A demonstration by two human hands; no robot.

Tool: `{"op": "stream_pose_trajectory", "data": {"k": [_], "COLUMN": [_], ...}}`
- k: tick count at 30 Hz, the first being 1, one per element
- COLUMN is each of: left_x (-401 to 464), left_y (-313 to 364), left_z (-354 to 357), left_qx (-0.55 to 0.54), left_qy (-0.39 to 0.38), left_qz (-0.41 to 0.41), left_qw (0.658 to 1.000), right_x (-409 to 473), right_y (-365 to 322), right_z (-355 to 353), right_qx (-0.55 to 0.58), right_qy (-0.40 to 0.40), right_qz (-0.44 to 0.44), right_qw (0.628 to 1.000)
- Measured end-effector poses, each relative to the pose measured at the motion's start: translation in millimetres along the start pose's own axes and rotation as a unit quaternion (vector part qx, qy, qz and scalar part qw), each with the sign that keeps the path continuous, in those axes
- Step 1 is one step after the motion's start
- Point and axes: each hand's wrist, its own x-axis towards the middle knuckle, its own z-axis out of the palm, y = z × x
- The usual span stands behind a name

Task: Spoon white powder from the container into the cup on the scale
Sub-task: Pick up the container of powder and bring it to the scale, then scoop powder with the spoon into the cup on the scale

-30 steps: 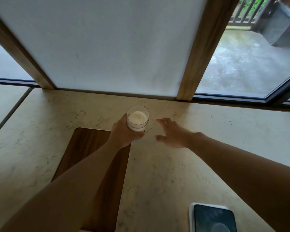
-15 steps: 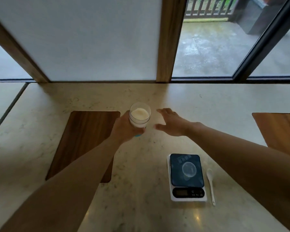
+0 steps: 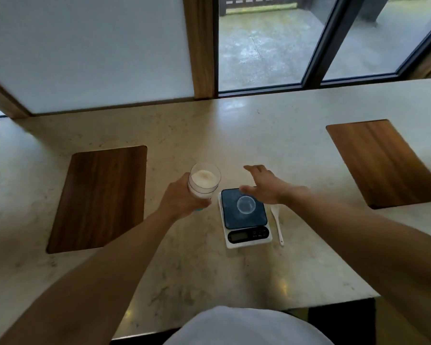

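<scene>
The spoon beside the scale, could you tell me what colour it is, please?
White. The spoon lies on the counter just right of the scale, clearest in the head view.

One head-worn view looks forward and steeply down, close over the tabletop (image 3: 234,135), windows (image 3: 261,46) at the far edge

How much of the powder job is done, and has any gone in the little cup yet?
Not yet. The cup already sits on the scale and looks empty. The left hand holds the open container of white powder beside the scale. The right hand is open above the scale. The spoon lies untouched on the counter, so all the scooping is left.
</scene>
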Motion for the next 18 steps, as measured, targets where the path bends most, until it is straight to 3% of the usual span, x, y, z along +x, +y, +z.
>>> {"op": "stream_pose_trajectory", "data": {"k": [18], "left_x": [-33], "left_y": [-2], "left_z": [36], "left_qx": [0.01], "left_qy": [-0.021], "left_qz": [-0.017], "left_qw": [1.0], "right_x": [-83], "right_y": [85], "right_z": [67], "right_qx": [0.027], "right_qy": [0.045], "right_qz": [0.152], "right_qw": [0.987]}}
